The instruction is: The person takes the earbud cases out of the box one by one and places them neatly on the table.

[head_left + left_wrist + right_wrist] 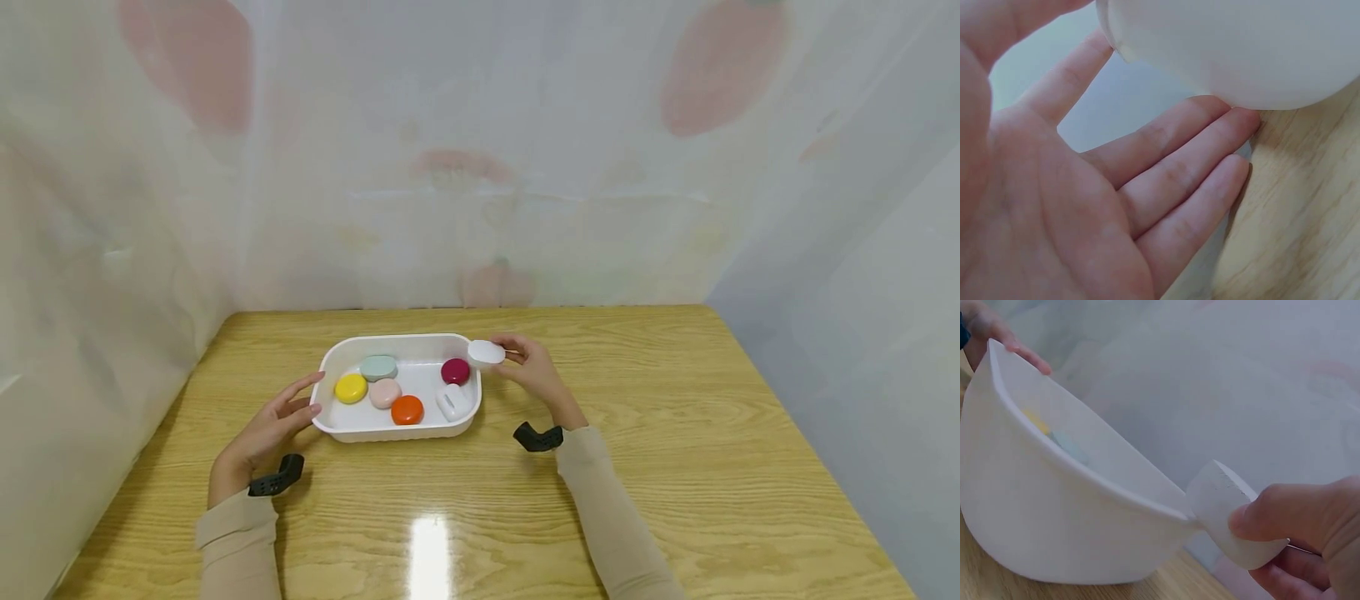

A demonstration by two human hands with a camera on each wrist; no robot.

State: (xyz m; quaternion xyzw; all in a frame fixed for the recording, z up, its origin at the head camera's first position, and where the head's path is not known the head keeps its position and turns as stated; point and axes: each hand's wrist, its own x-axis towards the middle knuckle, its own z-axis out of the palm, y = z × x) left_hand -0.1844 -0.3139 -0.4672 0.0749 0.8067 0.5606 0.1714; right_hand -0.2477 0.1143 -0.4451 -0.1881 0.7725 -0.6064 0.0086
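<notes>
My right hand (528,367) pinches a smooth white oval piece (1222,512) between thumb and fingers, just beyond the right end of a white tray (390,433). In the right wrist view, that piece appears against the tray's rim corner; whether they touch I cannot tell. My left hand (266,429) is at the tray's left end, its fingers fairly straight and touching the wall and rim. Inside the tray lie rounded pieces: yellow (350,388), pale green (378,368), pink (385,393), orange (407,410), dark red (455,372), and a white one with a slot (452,402).
Beneath everything is a wood-grain table (675,467). A pale curtain (585,233) with faded red shapes hangs along its back edge and at the left. Dark devices (537,437) are worn at both wrists, by the beige sleeves (240,542).
</notes>
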